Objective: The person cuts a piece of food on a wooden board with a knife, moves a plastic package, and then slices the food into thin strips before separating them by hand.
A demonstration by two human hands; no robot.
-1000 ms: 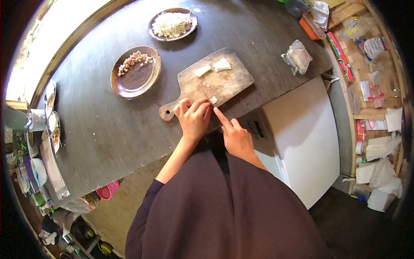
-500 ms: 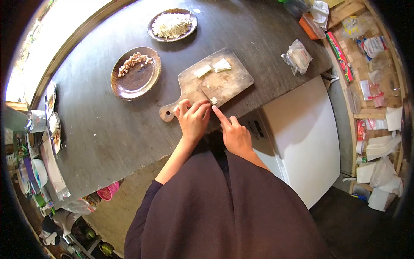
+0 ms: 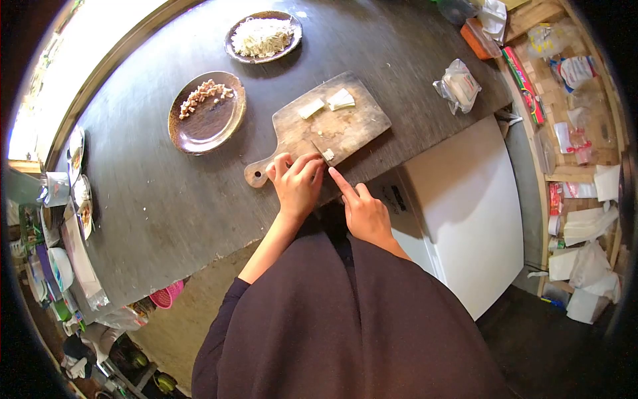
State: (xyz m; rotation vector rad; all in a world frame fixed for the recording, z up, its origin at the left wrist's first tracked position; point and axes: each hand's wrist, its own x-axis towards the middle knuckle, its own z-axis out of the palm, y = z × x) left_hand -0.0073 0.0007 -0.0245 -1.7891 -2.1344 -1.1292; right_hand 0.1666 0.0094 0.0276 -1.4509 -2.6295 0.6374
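Note:
A worn wooden cutting board (image 3: 359, 126) with a handle lies near the table's front edge. My left hand (image 3: 297, 186) is closed at the board's near edge, fingertips bent down; what they press on is hidden. My right hand (image 3: 367, 211) grips a knife (image 3: 317, 147), its index finger stretched toward the blade; the handle is out of sight. Just right of the blade sit small cut white pieces (image 3: 328, 154). Farther up the board are two larger pale pieces, a flat block (image 3: 311, 108) and a cluster of sticks (image 3: 341, 100).
One brown plate (image 3: 212, 136) holds small reddish-brown diced pieces; another (image 3: 230, 50) bears a heap of whitish strands. A plastic-wrapped package (image 3: 460, 86) rests at the table's right. Below the front edge stands a white appliance (image 3: 472, 199). Dishes and containers line the left side.
My right hand has drawn back slightly toward my body, its index finger a little lower. My left hand stays almost in place. The view has shifted slightly.

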